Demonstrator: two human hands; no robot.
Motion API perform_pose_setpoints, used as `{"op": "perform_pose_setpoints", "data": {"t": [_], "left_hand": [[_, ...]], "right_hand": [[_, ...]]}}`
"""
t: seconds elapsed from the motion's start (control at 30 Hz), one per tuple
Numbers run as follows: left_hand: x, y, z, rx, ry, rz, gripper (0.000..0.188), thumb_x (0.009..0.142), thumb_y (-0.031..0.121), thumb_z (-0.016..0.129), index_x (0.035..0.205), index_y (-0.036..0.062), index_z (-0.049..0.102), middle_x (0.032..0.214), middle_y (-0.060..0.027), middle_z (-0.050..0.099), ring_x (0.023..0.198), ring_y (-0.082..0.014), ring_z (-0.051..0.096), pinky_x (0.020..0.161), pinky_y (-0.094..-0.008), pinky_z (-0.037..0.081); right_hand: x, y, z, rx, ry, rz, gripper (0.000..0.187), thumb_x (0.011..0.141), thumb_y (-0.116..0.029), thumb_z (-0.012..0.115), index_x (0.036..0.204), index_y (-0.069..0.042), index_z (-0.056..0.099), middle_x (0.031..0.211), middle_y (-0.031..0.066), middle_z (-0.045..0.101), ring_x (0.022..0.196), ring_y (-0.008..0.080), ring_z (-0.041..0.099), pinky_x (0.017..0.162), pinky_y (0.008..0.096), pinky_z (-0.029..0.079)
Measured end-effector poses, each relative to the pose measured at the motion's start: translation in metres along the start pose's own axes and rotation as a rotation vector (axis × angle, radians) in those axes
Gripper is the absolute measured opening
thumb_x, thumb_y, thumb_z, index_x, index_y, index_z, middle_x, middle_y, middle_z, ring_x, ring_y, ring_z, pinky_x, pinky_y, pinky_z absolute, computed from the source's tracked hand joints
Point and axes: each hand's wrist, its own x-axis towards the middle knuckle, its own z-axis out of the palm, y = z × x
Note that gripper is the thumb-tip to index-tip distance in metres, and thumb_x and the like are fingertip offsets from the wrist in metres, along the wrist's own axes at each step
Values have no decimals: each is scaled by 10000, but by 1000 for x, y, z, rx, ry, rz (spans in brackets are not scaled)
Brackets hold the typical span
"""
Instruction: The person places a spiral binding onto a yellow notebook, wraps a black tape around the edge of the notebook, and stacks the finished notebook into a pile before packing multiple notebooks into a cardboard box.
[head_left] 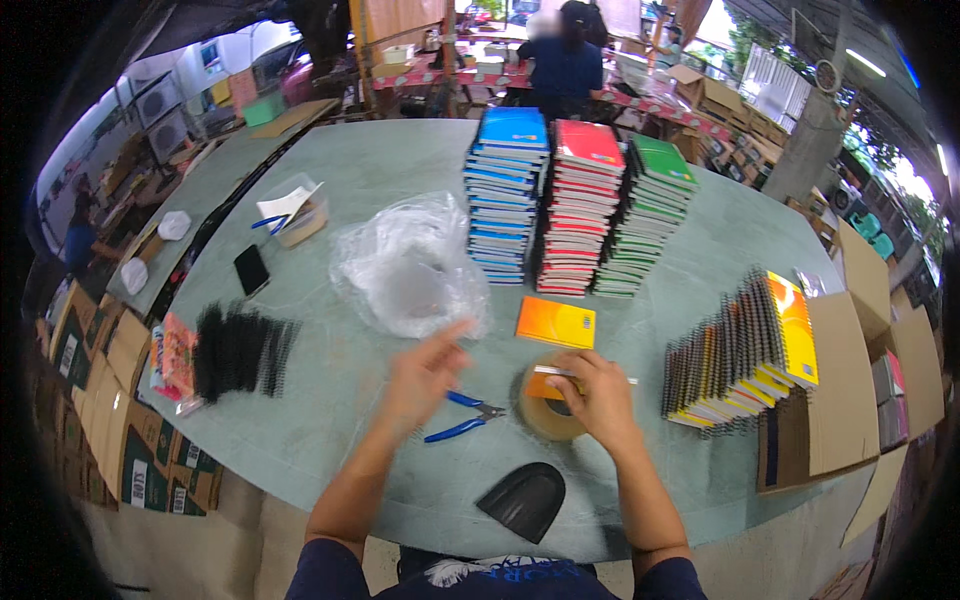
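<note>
The roll of brown tape stood on its edge on the green table, close to the near rim, and the right hand grasped it from the right side, with the fingers curled over its top. A small orange notebook piece seemed to be pressed against the roll, but this was hard to tell. The left hand was just left of the roll, lifted a little above the table, open and holding nothing, the fingers pointing away from the person.

Between the left hand and the roll lay blue-handled pliers. Just behind the roll lay one orange notebook flat. A crumpled clear plastic bag was behind and left of the roll. Far behind the roll stood three stacks of notebooks, blue, red and green. Right of the roll, a leaning row of spiral-bound notebooks rested beside a cardboard box. Far left of the roll lay a heap of black spiral wires.

I judge the work was only partly done: many notebooks were bound, but the tall stacks and many wires remained.
</note>
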Motion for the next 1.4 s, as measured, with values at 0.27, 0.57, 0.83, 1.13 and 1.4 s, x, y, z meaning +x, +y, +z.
{"op": "perform_pose_setpoints", "data": {"t": [0.27,0.57,0.83,1.13,1.4], "left_hand": [[-9,-11,61,225,-116,253,206,840,151,606,1004,27,626,776,-93,607,607,-147,554,551,-263,443],[-8,-17,65,265,-90,280,173,852,159,588,934,9,611,735,-92,568,589,-169,535,534,-279,421],[3,-9,58,177,-116,220,253,851,267,571,930,27,592,773,-120,568,686,-298,558,630,-372,449],[17,7,40,358,-230,373,228,820,257,603,900,43,593,821,-122,574,748,-308,568,668,-388,440],[14,4,39,422,-163,314,252,853,295,552,880,46,587,814,-118,580,757,-300,567,643,-397,433]], "right_hand": [[-2,-2,2,-19,-45,88,168,771,-114,605,931,-115,654,813,57,660,760,244,620,635,384,444],[-1,-6,3,45,-62,91,225,719,-31,577,920,-95,654,806,81,657,736,268,624,633,390,472],[-2,-12,-4,87,-142,67,192,706,-29,581,876,-83,652,822,115,641,788,297,613,680,394,464],[1,-9,14,-101,-77,-54,180,794,-202,584,949,-110,574,848,74,613,792,275,592,697,399,406],[4,-11,11,-84,-107,18,217,833,-289,566,888,-81,543,789,95,612,772,300,593,689,398,420]]}}
